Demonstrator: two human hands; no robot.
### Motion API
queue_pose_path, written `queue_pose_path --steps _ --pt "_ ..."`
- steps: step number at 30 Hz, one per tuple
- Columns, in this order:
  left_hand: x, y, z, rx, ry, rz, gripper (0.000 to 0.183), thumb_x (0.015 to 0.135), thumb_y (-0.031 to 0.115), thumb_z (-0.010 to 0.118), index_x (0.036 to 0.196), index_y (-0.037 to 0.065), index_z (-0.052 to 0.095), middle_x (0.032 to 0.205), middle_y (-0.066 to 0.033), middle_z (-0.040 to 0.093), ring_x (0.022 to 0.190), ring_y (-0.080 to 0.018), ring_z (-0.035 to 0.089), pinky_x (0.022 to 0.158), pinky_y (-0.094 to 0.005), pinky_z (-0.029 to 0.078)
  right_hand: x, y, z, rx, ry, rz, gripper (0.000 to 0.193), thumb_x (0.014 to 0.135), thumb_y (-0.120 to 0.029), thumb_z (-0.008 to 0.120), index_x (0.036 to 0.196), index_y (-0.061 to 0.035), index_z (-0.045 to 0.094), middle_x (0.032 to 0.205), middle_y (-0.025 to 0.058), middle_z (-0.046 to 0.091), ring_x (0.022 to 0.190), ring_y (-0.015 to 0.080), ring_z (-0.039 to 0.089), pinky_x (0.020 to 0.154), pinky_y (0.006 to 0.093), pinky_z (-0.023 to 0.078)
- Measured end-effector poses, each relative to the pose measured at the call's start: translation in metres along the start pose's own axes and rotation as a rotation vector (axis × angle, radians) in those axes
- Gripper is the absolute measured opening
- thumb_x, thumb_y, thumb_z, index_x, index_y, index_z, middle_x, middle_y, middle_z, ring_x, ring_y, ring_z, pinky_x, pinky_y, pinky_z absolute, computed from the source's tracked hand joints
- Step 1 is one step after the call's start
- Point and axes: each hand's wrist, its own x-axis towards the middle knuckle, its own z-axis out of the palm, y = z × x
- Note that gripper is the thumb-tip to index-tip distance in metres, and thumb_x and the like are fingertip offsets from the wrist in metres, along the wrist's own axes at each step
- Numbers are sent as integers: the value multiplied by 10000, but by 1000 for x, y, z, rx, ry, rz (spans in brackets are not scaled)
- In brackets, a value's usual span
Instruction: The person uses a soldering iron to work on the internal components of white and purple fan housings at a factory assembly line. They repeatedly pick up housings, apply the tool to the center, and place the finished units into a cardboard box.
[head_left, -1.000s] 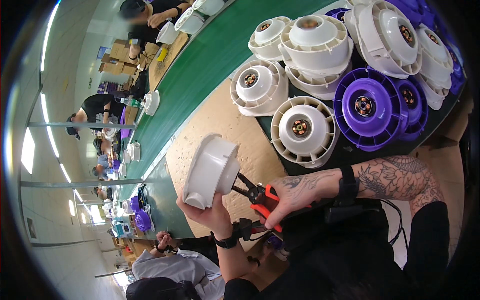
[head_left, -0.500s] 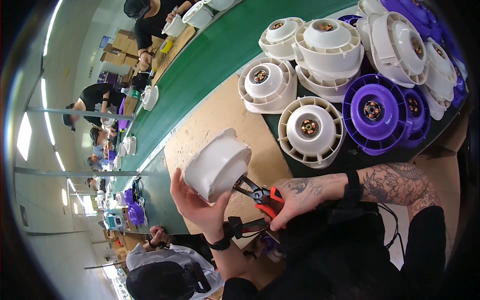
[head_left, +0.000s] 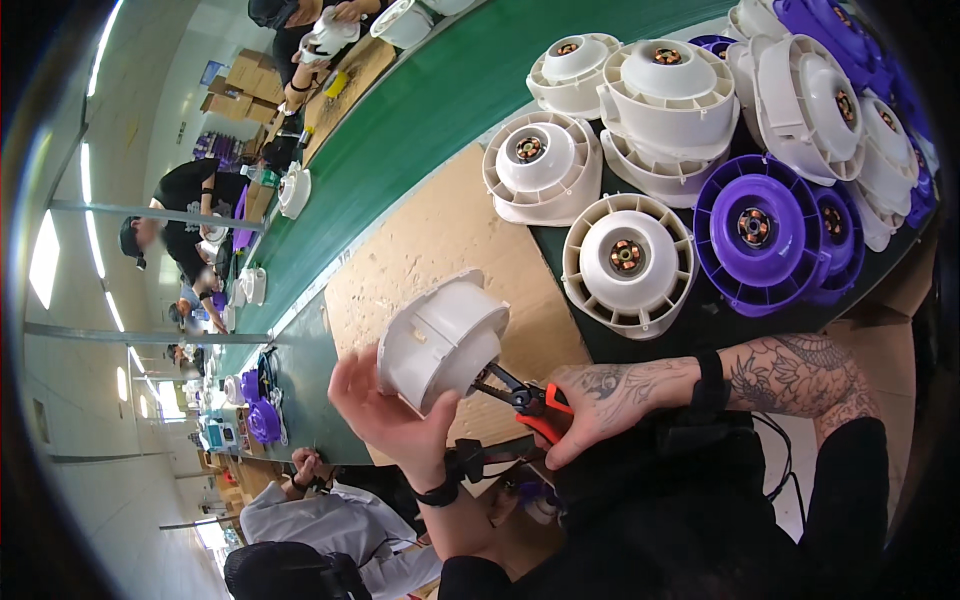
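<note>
A white plastic fan housing is tilted on its side above the cardboard sheet. My left hand cradles it from below and the left, thumb near its narrow end and fingers along its wide rim. In my right hand are pliers with orange-red and black handles, gripped in the fist. Their dark jaws reach the narrow end of the housing. What the jaws touch there is mostly hidden.
White housings with copper-wound motor cores and purple ones crowd the right side, some stacked. Under the work lies a cardboard sheet. A green belt runs beyond it. Several co-workers sit along the line; one person is close at lower left.
The housing has turned in my left hand and shifted slightly right and down, showing a slot in its side. The pliers have moved a little with it.
</note>
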Motion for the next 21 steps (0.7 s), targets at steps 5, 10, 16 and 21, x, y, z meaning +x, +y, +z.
queue_pose_path --steps 5,10,16,21 --pt "9 2 -2 335 -53 -4 910 636 74 907 1384 -1 395 1269 -143 536 1198 -239 556 1045 -373 450 -1 -10 -3 -40 -18 64 299 819 -267 826 979 -50 697 871 18 712 802 121 655 804 294 525" --pt "-22 -17 22 -231 309 -38 644 768 129 792 1277 -7 422 1287 -158 495 1209 -253 534 1053 -394 440 -4 -5 -1 238 -134 -91 301 843 -261 822 1032 -54 713 937 30 737 859 122 678 839 285 529" --pt "5 -2 6 170 -41 56 830 750 216 857 1391 -26 387 1330 -166 510 1249 -255 525 1055 -409 457 1 -2 0 -37 -42 41 355 790 -329 835 962 -52 695 885 26 719 784 118 649 742 294 517" --pt "-15 -22 8 76 155 70 713 835 137 757 1427 -38 399 1349 -156 526 1264 -246 525 1049 -381 460 -7 -9 -1 175 -31 -2 498 707 -447 864 939 -33 711 850 99 708 788 183 649 717 307 488"
